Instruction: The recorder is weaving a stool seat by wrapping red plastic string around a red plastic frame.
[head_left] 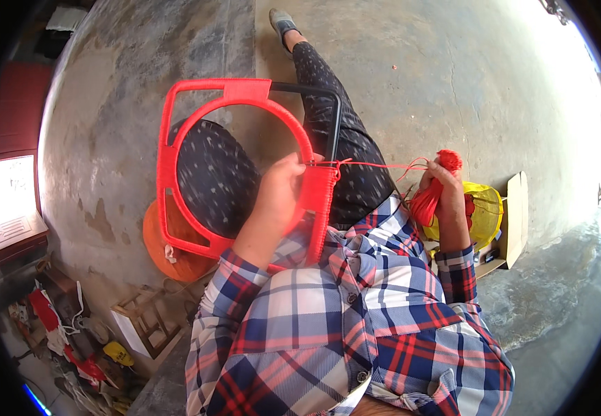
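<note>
Hands apart: left hand (280, 188) clamps frame (247, 90), mostly red-wrapped; right hand (450, 193) grips cord bundle (424, 206), strand (377, 165) between. Black corner (336, 111) beyond left hand unwrapped.

The left forearm (257, 239) partly hides the red frame (246, 90).

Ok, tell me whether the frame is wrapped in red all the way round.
No, the frame shows a bare black section at its upper right corner.
</note>
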Demonstrator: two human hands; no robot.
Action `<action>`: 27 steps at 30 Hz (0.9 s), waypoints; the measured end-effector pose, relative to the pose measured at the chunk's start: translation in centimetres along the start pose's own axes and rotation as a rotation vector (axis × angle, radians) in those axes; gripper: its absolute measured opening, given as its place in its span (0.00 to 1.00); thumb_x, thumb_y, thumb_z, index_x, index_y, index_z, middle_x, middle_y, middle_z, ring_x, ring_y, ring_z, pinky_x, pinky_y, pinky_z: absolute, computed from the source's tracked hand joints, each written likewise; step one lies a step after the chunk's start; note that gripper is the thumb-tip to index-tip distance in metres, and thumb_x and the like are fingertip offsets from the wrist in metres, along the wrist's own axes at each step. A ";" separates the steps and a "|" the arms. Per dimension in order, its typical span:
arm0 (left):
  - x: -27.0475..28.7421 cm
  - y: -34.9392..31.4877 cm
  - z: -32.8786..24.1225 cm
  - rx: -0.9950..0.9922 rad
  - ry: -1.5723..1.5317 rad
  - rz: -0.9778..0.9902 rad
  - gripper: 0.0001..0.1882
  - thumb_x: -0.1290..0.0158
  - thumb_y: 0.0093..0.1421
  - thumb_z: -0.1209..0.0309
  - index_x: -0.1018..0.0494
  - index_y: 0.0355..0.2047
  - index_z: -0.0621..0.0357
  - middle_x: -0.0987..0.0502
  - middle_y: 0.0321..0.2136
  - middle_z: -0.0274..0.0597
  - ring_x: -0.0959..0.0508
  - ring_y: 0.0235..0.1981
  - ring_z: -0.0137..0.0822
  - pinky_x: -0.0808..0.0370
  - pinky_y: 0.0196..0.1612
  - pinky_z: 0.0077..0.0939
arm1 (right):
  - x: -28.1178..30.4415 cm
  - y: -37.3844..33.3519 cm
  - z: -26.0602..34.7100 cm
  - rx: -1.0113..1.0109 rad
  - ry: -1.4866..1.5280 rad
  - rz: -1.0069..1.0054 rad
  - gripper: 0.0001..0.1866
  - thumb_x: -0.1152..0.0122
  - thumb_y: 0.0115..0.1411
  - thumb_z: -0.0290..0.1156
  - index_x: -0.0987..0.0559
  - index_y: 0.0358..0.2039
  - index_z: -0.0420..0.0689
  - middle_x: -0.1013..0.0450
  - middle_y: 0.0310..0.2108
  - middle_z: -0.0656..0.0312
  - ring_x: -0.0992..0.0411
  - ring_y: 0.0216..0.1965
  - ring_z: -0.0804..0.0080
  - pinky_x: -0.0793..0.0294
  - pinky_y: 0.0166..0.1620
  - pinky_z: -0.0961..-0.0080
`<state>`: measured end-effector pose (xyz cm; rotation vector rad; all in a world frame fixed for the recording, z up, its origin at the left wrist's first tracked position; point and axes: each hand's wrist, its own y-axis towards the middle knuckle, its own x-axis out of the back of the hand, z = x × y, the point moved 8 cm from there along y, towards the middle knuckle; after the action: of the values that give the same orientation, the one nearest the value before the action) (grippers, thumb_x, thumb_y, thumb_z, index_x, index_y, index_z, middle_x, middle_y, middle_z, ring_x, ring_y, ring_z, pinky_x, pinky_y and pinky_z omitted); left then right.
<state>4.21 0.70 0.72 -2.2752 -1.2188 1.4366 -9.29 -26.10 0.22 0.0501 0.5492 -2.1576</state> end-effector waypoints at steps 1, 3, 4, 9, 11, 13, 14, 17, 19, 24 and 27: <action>0.0 0.1 0.1 0.005 -0.004 0.001 0.18 0.61 0.57 0.71 0.32 0.45 0.68 0.22 0.37 0.59 0.19 0.36 0.46 0.20 0.38 0.42 | -0.5 0.0 0.1 0.000 0.000 -0.001 0.06 0.42 0.57 0.31 0.27 0.29 0.42 0.31 0.18 0.63 0.33 0.19 0.75 0.34 0.24 0.79; 0.2 0.2 0.1 -0.014 0.025 -0.013 0.18 0.61 0.57 0.71 0.32 0.45 0.68 0.23 0.37 0.59 0.19 0.36 0.47 0.20 0.38 0.43 | -2.4 -0.4 0.3 -0.032 -0.335 -0.012 0.08 0.40 0.57 0.30 0.25 0.34 0.40 0.30 0.20 0.65 0.31 0.21 0.78 0.33 0.27 0.81; 0.2 0.2 0.0 -0.031 0.056 -0.023 0.18 0.61 0.57 0.71 0.32 0.45 0.68 0.23 0.37 0.59 0.19 0.36 0.47 0.19 0.37 0.44 | -3.8 -0.9 0.9 -0.026 -0.367 -0.004 0.09 0.37 0.56 0.29 0.23 0.36 0.39 0.27 0.23 0.66 0.30 0.25 0.81 0.31 0.30 0.82; 0.1 0.2 0.1 -0.027 0.067 -0.014 0.19 0.61 0.57 0.71 0.32 0.46 0.69 0.22 0.37 0.57 0.19 0.36 0.46 0.19 0.38 0.41 | -12.3 -1.8 1.6 0.159 -0.599 0.344 0.10 0.34 0.55 0.32 0.22 0.26 0.38 0.26 0.22 0.65 0.32 0.26 0.84 0.30 0.32 0.79; 0.0 0.2 0.1 -0.020 0.057 -0.008 0.19 0.61 0.57 0.71 0.32 0.46 0.69 0.22 0.37 0.56 0.19 0.36 0.46 0.19 0.39 0.41 | -14.5 -1.3 1.3 0.144 -0.643 0.352 0.12 0.32 0.53 0.33 0.23 0.26 0.38 0.27 0.20 0.62 0.34 0.24 0.83 0.30 0.31 0.76; -0.2 0.1 -0.1 -0.051 0.049 -0.017 0.19 0.61 0.57 0.72 0.32 0.47 0.68 0.22 0.37 0.55 0.19 0.36 0.45 0.20 0.40 0.39 | -15.4 -0.7 0.2 0.104 -0.642 0.366 0.10 0.34 0.55 0.29 0.25 0.25 0.39 0.30 0.21 0.72 0.35 0.25 0.86 0.32 0.30 0.81; -0.1 0.1 0.0 -0.049 0.048 -0.015 0.19 0.61 0.57 0.72 0.32 0.47 0.68 0.22 0.37 0.55 0.19 0.36 0.45 0.20 0.40 0.39 | -15.2 -0.9 0.4 0.083 -0.657 0.342 0.08 0.35 0.54 0.27 0.25 0.25 0.39 0.29 0.20 0.69 0.34 0.24 0.84 0.32 0.30 0.80; 0.3 0.1 0.0 -0.028 0.042 0.008 0.20 0.61 0.57 0.71 0.32 0.47 0.68 0.22 0.36 0.55 0.19 0.35 0.45 0.20 0.40 0.39 | -15.0 -2.8 3.0 0.305 -0.694 0.406 0.07 0.35 0.52 0.26 0.25 0.24 0.39 0.29 0.20 0.66 0.33 0.22 0.80 0.32 0.29 0.80; 0.2 0.0 0.1 -0.026 0.023 0.038 0.20 0.61 0.56 0.71 0.32 0.48 0.68 0.22 0.36 0.55 0.19 0.35 0.44 0.20 0.40 0.39 | -13.6 -3.7 3.1 0.341 -0.609 0.485 0.08 0.32 0.49 0.26 0.20 0.30 0.39 0.27 0.19 0.60 0.33 0.20 0.79 0.30 0.28 0.77; 0.2 -0.2 -0.1 -0.003 0.021 0.037 0.21 0.61 0.56 0.71 0.32 0.48 0.69 0.22 0.36 0.54 0.19 0.35 0.44 0.20 0.40 0.38 | -13.6 -3.4 3.2 0.027 -0.299 0.588 0.15 0.34 0.53 0.27 0.20 0.41 0.36 0.29 0.20 0.69 0.30 0.23 0.81 0.31 0.30 0.81; 0.2 -0.1 0.1 -0.002 0.016 0.018 0.21 0.61 0.56 0.72 0.32 0.48 0.69 0.22 0.35 0.54 0.19 0.35 0.44 0.20 0.40 0.38 | -12.5 0.3 0.1 -0.103 -0.277 0.417 0.14 0.37 0.57 0.30 0.21 0.43 0.38 0.29 0.21 0.68 0.31 0.23 0.81 0.32 0.29 0.81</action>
<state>4.09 0.88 0.63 -2.2994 -1.1988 1.4215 -1.41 -16.81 3.13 -0.1741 0.4421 -1.6934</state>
